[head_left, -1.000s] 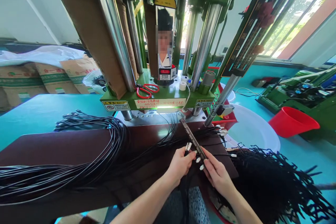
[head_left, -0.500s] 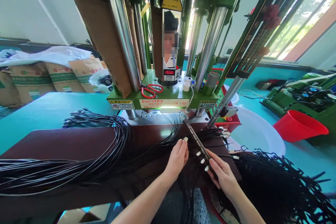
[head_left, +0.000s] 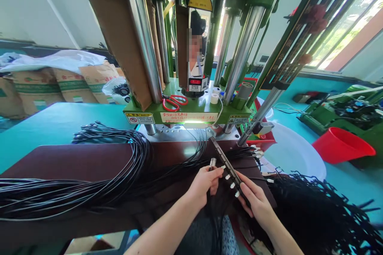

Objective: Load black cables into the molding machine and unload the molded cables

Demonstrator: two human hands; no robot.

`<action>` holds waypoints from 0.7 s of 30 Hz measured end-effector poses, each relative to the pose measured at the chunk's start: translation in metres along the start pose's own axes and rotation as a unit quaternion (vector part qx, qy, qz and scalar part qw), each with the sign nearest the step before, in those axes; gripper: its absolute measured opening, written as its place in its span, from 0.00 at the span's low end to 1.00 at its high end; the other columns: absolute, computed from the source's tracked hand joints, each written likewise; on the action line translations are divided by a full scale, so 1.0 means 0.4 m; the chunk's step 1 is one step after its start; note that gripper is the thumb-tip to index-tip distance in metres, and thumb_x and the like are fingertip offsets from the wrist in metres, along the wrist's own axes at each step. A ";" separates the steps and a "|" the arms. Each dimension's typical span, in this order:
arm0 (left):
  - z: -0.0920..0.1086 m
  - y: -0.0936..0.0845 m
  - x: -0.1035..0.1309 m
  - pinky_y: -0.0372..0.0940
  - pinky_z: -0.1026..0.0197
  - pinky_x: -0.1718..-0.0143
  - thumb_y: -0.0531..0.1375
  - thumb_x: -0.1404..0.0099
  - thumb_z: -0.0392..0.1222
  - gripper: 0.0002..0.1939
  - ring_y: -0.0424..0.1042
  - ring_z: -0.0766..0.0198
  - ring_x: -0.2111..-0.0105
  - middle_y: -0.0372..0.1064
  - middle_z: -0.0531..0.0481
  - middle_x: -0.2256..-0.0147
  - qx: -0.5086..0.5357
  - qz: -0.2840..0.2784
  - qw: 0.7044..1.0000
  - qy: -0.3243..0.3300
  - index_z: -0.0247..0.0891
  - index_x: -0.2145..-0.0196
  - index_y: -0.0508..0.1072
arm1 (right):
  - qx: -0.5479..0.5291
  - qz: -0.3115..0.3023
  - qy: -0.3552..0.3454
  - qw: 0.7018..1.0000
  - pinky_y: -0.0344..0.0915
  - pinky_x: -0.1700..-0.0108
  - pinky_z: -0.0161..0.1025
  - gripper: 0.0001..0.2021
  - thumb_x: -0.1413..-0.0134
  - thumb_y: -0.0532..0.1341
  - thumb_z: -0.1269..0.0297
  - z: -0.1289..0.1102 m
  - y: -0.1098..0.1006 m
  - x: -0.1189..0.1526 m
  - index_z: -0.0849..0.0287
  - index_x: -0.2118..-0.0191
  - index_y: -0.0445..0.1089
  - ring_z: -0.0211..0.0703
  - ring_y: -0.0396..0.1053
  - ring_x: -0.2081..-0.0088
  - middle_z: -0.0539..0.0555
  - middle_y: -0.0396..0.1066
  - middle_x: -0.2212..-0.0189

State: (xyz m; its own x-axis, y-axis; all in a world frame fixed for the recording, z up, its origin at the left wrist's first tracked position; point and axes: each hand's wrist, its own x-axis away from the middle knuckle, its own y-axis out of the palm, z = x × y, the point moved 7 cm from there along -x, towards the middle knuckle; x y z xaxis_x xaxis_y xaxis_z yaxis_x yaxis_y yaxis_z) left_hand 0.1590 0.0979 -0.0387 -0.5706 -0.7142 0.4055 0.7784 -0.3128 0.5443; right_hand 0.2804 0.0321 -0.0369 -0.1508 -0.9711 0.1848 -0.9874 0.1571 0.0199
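Observation:
My right hand is wrapped round the lower end of a long dark slotted bar, which slants up toward the press. Several white connectors sit along its left edge. Beside the bar, my left hand is closed on a cable with a pale connector standing up above the fingers. The left fingertips meet the uppermost white connector at the bar; whether it is seated cannot be made out. Dark cables hang below the left hand.
A green press with steel columns stands ahead, red-handled scissors on its ledge. A bundle of black cables drapes over the brown table on the left. At right are a black tangled heap, a white basin and a red bucket.
My left hand has moved right to the bar, and one more white connector shows at the bar beside its fingertips. My right hand keeps its grip. The view has shifted slightly.

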 end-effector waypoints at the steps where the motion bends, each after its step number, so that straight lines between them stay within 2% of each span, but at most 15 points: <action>1: -0.002 0.001 -0.001 0.36 0.68 0.89 0.64 0.58 0.52 0.19 0.43 0.77 0.92 0.45 0.64 0.93 0.008 0.004 1.000 -0.004 0.38 0.80 0.60 | -0.001 0.003 -0.001 1.000 0.45 0.90 0.24 0.29 0.50 0.57 0.49 0.002 -0.002 -0.001 0.60 0.45 0.58 0.27 0.47 0.87 0.42 0.53 0.86; 5: 0.003 0.006 -0.002 0.35 0.67 0.89 0.64 0.57 0.52 0.18 0.43 0.77 0.92 0.45 0.64 0.94 0.003 0.025 1.000 0.006 0.37 0.82 0.61 | 0.006 0.008 0.000 1.000 0.45 0.90 0.25 0.30 0.50 0.56 0.48 0.011 -0.005 0.000 0.58 0.44 0.57 0.27 0.47 0.87 0.43 0.54 0.86; 9: 0.032 0.003 0.000 0.34 0.67 0.87 0.63 0.56 0.51 0.18 0.40 0.78 0.91 0.44 0.64 0.93 -0.059 0.055 0.995 0.066 0.37 0.83 0.60 | 0.018 0.009 0.006 1.000 0.49 0.87 0.25 0.27 0.51 0.58 0.48 0.014 0.002 0.004 0.52 0.46 0.60 0.27 0.51 0.85 0.47 0.62 0.80; 13: 0.052 -0.009 -0.006 0.38 0.68 0.86 0.58 0.48 0.52 0.16 0.42 0.77 0.89 0.46 0.63 0.90 -0.137 0.070 0.982 0.110 0.37 0.80 0.61 | 0.012 0.023 0.010 1.000 0.45 0.89 0.25 0.29 0.53 0.59 0.47 0.003 0.006 0.008 0.54 0.46 0.61 0.27 0.47 0.87 0.44 0.56 0.86; 17: 0.087 -0.050 -0.007 0.43 0.69 0.84 0.49 0.41 0.55 0.17 0.45 0.75 0.87 0.47 0.63 0.86 -0.156 0.125 0.959 0.198 0.39 0.76 0.57 | -0.008 0.047 0.019 0.999 0.46 0.89 0.25 0.31 0.55 0.60 0.45 -0.006 -0.003 0.008 0.57 0.47 0.61 0.27 0.48 0.87 0.44 0.56 0.85; 21: 0.083 -0.039 -0.015 0.43 0.68 0.83 0.51 0.42 0.54 0.17 0.47 0.74 0.86 0.48 0.61 0.87 -0.222 0.061 0.953 0.199 0.38 0.79 0.58 | -0.008 0.021 0.026 0.999 0.45 0.89 0.24 0.33 0.54 0.59 0.45 -0.001 -0.005 0.001 0.59 0.46 0.59 0.27 0.48 0.87 0.42 0.53 0.86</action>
State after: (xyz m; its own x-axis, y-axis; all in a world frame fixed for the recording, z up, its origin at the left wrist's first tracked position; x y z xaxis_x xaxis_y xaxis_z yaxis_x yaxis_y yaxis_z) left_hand 0.1419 0.1278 -0.0253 -0.3937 -0.9150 0.0875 0.9167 -0.3838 0.1114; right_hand 0.2822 0.0314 -0.0362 -0.1895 -0.9528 0.2370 -0.9791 0.2015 0.0273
